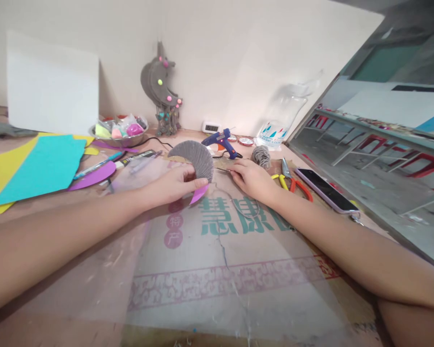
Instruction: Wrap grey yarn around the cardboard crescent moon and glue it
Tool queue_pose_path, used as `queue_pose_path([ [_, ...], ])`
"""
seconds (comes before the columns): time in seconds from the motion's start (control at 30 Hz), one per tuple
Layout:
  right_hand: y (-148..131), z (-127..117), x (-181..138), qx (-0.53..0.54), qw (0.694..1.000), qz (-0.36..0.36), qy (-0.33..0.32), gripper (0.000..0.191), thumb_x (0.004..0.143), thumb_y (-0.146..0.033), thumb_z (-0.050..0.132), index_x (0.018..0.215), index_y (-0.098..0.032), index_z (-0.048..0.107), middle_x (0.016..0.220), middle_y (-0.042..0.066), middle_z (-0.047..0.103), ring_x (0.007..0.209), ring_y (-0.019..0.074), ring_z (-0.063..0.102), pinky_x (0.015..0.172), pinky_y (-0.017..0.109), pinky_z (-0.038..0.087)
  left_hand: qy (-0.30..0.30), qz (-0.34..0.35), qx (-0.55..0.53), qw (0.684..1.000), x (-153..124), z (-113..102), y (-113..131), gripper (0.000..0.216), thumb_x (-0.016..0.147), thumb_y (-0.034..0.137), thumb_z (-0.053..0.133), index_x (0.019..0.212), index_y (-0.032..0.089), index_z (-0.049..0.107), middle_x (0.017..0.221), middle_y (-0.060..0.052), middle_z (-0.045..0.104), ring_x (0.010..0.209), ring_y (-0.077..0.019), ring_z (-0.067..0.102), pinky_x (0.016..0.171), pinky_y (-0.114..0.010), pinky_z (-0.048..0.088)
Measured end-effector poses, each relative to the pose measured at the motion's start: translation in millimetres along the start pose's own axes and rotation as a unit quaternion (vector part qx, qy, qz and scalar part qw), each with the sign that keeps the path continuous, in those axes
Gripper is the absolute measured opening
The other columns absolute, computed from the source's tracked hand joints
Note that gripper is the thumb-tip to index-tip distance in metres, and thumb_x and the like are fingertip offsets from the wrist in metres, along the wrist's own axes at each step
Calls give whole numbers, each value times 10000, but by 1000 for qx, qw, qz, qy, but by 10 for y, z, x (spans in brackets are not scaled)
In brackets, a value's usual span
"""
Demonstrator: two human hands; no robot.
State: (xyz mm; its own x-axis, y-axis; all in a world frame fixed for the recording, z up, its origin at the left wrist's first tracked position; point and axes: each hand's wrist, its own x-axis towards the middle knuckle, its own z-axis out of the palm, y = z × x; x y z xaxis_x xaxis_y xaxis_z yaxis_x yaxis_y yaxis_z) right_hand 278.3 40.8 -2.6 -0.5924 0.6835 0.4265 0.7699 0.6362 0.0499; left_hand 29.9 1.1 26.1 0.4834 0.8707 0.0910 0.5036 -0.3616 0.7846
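Observation:
My left hand (pixel 177 184) is closed on a crescent moon (pixel 197 156) wrapped in grey yarn. Its lower tip (pixel 199 193) is bare purple. Close by on the right, my right hand (pixel 251 178) has its fingers pinched together on a thin grey strand of yarn (pixel 222 169) that runs toward the crescent. More of the strand loops loosely on the board below this hand. A ball of grey yarn (pixel 261 156) lies just behind my right hand. Behind the crescent stands a blue glue gun (pixel 222 140).
Pliers with red handles (pixel 301 188) and a phone (pixel 327 189) lie at the right. Turquoise sheet (pixel 43 164), pens and a metal bowl (pixel 119 140) are on the left. A decorated grey moon (pixel 161 79) and a glass jug (pixel 280 113) stand by the wall.

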Motion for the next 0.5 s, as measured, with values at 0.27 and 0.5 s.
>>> queue_pose_path([
  [0.27, -62, -36, -24, 105, 984, 96, 107, 289, 951, -238, 360, 1088, -150, 598, 968, 108, 670, 905, 221, 612, 812, 351, 469, -16, 8, -26, 999, -3, 4, -8, 284, 838, 348, 509, 618, 182, 437, 604, 39, 421, 565, -106, 420, 544, -255, 340],
  [0.5, -366, -231, -67, 89, 989, -4, 114, 342, 965, -346, 342, 1174, -174, 551, 1047, 117, 612, 986, 236, 551, 868, 380, 434, -2, -1, -16, 1000, 0, 8, -8, 272, 835, 365, 481, 637, 180, 470, 615, 25, 454, 589, -123, 453, 555, -260, 351],
])
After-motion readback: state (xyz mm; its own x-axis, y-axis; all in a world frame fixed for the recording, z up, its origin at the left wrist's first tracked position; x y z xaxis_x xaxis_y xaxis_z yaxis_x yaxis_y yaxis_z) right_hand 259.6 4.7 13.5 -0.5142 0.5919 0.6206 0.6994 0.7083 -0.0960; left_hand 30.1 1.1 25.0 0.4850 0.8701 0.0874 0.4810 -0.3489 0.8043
